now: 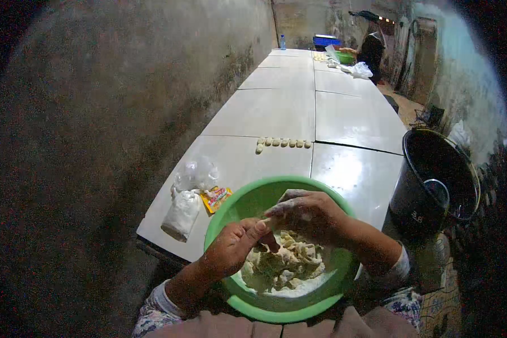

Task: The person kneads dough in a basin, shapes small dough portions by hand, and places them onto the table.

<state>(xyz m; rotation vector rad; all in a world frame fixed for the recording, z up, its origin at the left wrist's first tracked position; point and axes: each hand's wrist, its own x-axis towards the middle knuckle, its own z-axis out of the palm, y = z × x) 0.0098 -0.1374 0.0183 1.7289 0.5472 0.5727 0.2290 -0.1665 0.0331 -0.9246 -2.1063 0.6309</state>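
A green basin [312, 312] at the table's near end holds a lumpy, pale dough mixture [290, 262] with white flour along its lower side. Above it, my left hand [234, 242] is closed, its thumb and fingers pinching a small pale piece of dough [266, 223]. My right hand [307, 214], dusted with flour, curves over that same piece with its fingers bent together; its fingertips are partly hidden. Farther up the table, several small dough pieces [284, 143] lie in a row, with one more just below the row's left end.
Left of the basin are a bag of white powder [183, 214], a clear plastic bag [197, 173] and a yellow-red packet [216, 198]. A black bucket [417, 208] stands right of the table [253, 112]. At the far end are a person [372, 53], another green basin [345, 57] and a bottle [283, 42].
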